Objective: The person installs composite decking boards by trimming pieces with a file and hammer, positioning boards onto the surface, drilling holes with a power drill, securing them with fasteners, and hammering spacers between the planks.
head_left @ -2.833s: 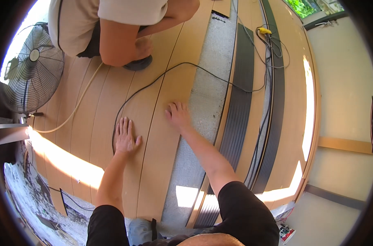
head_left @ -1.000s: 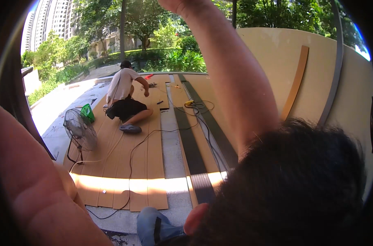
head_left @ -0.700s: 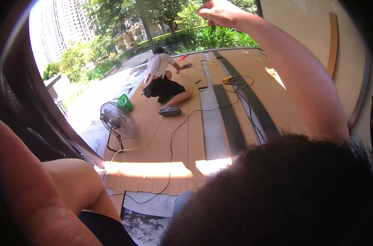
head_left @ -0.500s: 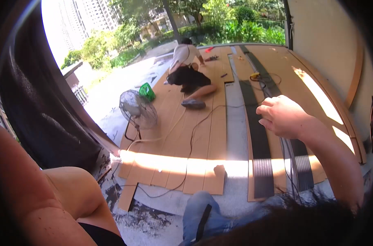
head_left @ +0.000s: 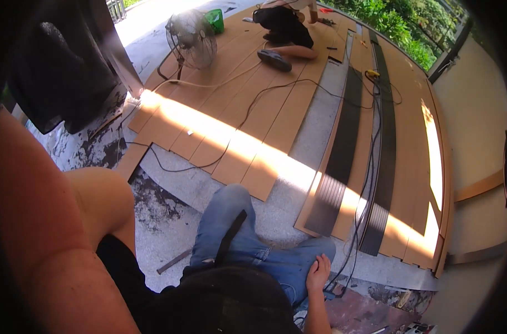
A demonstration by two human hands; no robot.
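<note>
My right hand (head_left: 318, 273) rests on the right knee of my blue jeans (head_left: 284, 261). Its fingers are loosely bent and slightly apart, with nothing visible in them. A dark strip (head_left: 230, 238) lies along the left leg of the jeans, and a black shirt (head_left: 231, 300) covers my body. My left hand is out of view. A bare arm (head_left: 36, 211) fills the left edge close up, its hand unseen; whose it is I cannot tell. Beside it is a bare bent knee (head_left: 100, 192) with black shorts.
Brown floor planks (head_left: 209, 142) spread ahead, with dark grooved boards (head_left: 339, 161) on top. Black cables (head_left: 370, 167) cross them. A fan (head_left: 191, 42) and a green basket (head_left: 214, 21) stand far left. A co-worker (head_left: 284, 28) kneels beyond. A wall (head_left: 476, 133) rises at right.
The view has tipped down and turned. My right hand, raised above the planks before, has dropped onto my knee. The co-worker stays low on the planks.
</note>
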